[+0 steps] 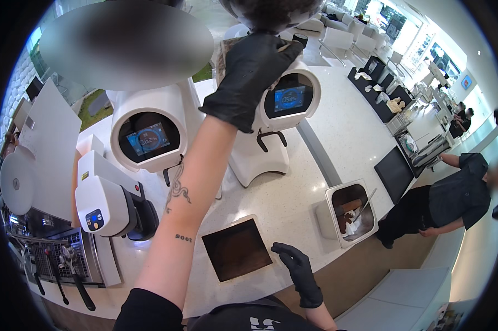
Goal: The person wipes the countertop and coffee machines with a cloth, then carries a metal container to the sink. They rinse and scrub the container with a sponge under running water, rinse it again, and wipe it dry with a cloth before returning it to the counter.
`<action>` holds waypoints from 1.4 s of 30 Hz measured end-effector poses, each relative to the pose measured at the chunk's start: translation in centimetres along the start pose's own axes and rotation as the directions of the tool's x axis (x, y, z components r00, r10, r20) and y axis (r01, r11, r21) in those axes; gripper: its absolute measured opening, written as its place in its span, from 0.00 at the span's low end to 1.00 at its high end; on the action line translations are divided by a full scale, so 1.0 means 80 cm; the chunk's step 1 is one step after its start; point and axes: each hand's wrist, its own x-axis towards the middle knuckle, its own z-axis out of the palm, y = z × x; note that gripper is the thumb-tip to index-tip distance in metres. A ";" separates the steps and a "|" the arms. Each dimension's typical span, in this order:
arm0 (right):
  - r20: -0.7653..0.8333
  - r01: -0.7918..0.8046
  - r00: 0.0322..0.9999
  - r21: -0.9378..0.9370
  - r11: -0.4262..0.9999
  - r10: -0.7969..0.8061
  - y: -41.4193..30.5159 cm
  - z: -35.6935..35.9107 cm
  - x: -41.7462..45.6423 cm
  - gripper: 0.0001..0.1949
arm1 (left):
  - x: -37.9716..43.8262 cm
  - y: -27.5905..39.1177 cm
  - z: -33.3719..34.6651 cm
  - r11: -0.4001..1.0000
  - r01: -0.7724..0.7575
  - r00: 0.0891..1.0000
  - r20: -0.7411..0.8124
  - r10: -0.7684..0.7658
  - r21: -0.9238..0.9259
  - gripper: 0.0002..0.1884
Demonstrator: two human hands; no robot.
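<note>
My left hand [249,72], in a black glove, reaches far forward to the top of the right-hand white coffee grinder [259,159], just below its dark bean hopper [274,12]. Its fingers are closed on a brownish cloth [225,56], mostly hidden by the hand. Below it, the grinder's round screen [289,98] is lit blue. My right hand [296,271], also black-gloved, hovers by the counter's front edge with nothing in it, fingers loosely bent. Beside it lies a square dark brown inset [236,250] in the white counter [269,207].
Another white grinder [149,140] stands left, beside a white countertop machine [108,202]. Portafilters [77,277] rest at the lower left. A steel container [352,215] at right holds brown and white cloths. A co-worker [451,194] stands beyond it near a black mat [393,174].
</note>
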 end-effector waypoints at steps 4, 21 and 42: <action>0.058 0.057 0.997 -0.046 0.997 -0.054 -0.005 0.001 0.003 0.14 | 0.027 0.018 -0.001 0.964 -0.021 0.982 0.186 -0.030 0.266 0.24; 0.159 0.012 0.987 -0.147 0.989 0.012 0.006 0.010 -0.010 0.15 | -0.157 -0.072 0.134 0.729 -0.083 0.749 -0.525 -0.404 -0.679 0.20; 0.249 0.083 0.967 -0.113 0.990 -0.053 0.001 0.033 0.003 0.15 | -0.103 -0.083 0.037 0.553 0.110 0.932 -0.108 -0.346 -0.826 0.18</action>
